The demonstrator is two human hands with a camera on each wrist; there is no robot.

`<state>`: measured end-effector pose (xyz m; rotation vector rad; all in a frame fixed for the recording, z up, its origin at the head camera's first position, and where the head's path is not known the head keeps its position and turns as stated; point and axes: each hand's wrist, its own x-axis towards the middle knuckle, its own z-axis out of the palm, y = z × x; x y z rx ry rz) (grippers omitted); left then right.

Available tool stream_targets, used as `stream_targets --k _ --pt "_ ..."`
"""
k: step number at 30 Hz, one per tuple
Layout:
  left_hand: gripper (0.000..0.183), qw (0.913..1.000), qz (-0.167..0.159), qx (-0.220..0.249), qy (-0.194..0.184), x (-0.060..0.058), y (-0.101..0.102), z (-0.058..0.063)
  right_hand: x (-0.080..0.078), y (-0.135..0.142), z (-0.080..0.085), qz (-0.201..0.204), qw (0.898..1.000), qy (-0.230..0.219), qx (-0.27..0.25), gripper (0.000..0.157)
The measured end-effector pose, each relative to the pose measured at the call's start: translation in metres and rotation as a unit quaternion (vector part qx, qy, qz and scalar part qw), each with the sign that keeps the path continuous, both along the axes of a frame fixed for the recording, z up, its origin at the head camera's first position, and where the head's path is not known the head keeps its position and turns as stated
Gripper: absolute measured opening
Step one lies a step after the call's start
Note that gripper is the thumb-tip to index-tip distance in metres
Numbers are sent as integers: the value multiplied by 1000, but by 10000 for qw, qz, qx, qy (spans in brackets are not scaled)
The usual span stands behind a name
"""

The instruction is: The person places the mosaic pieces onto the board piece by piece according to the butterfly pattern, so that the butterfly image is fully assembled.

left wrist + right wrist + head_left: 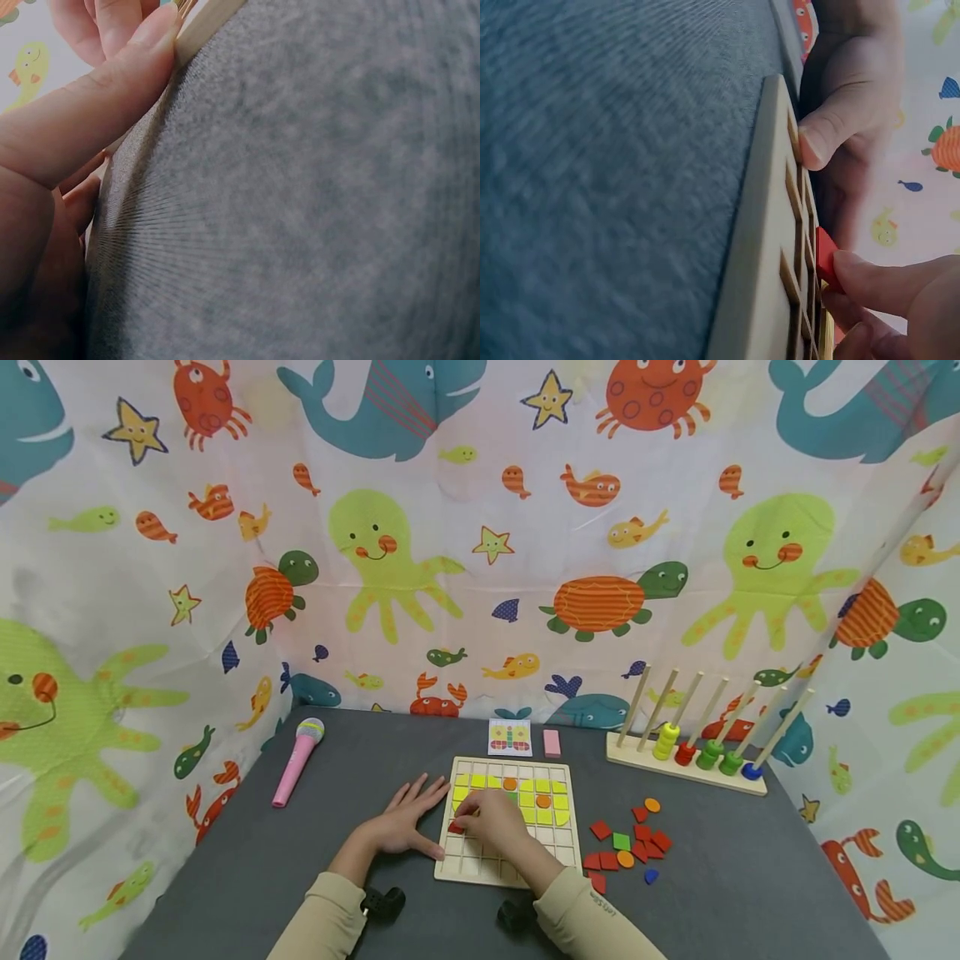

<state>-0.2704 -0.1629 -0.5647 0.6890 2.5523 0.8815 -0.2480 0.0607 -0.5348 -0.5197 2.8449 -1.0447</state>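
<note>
Left hand (403,824): fingers spread, gripping nothing, thumb at the left edge of the gridded wooden board (562,853). Red tile (455,827) over the board's left side, pinched between thumb and fingers of right hand (495,821). Probably light, stiff, slightly slick; best held by opposite edges. Loose tiles (661,841) lie farther right.

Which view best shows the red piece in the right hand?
Right wrist: the red piece shows large at the board, held by the right hand. Head shows it tiny at the hand's edge; left wrist doesn't show it.
</note>
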Motion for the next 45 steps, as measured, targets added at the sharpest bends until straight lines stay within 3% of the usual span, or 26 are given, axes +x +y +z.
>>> stream_targets --k 10,18,24,32,45 --pt "122 9999 54 -134 73 -5 -2 -11 0 -8 -1 -166 9983 -38 564 8" --pt "120 9999 89 -130 3 -1 0 -4 8 3 10 -253 9995 -40 170 6" --pt "121 9996 160 -214 -25 0 0 -3 18 28 15 -368 9991 173 -81 7" --pt "121 9998 122 -124 23 0 1 0 34 71 16 -1100 9937 56 -206 11" --pt "121 9999 122 -70 20 1 3 0 48 145 18 -2193 9738 401 447 36"
